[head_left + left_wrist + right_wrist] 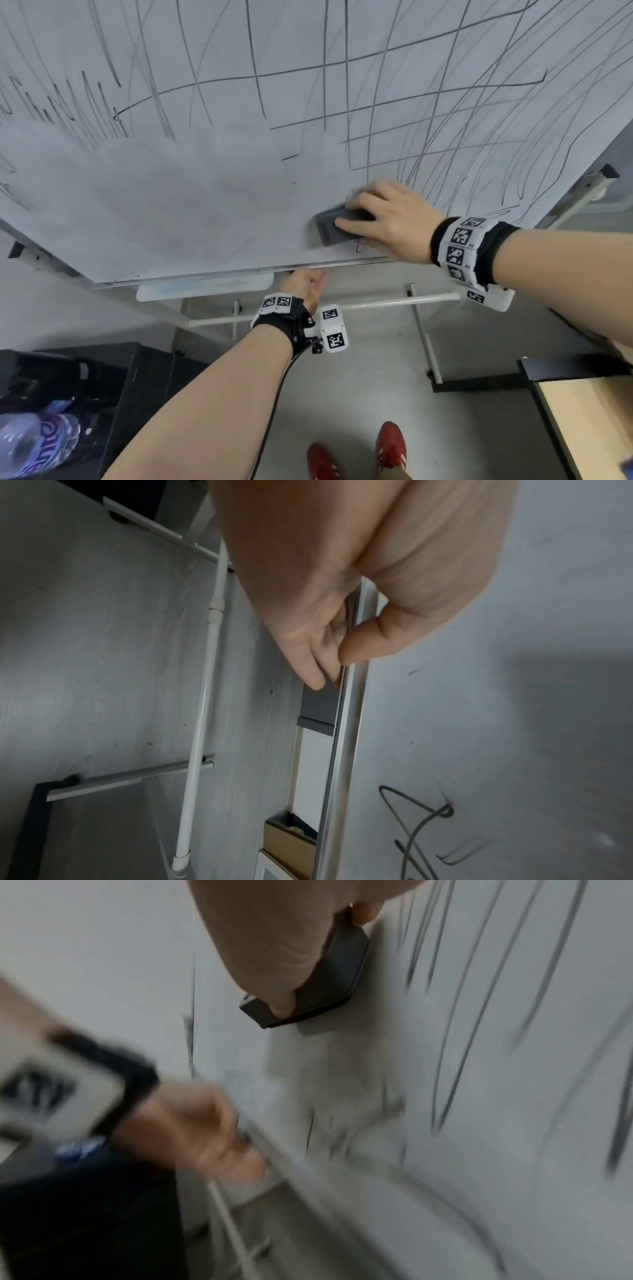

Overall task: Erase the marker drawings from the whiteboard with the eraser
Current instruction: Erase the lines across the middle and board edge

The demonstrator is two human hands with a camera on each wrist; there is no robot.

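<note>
The whiteboard (205,205) fills the upper head view; black marker lines (428,113) cover its top and right, while the lower left part is wiped to a grey smear. My right hand (387,219) grips the dark grey eraser (330,228) and presses it flat on the board near the bottom edge. In the right wrist view the eraser (329,980) lies under my fingers, with marker strokes (479,988) to its right. My left hand (306,284) pinches the board's metal bottom frame (346,750) between thumb (363,645) and fingers. A small scribble (418,829) shows near that frame.
A marker tray (205,289) hangs under the board's bottom edge. The white stand bars (394,301) and a leg (424,342) cross the floor below. A black case with a plastic bottle (37,442) sits at lower left, a wooden table (589,421) at lower right.
</note>
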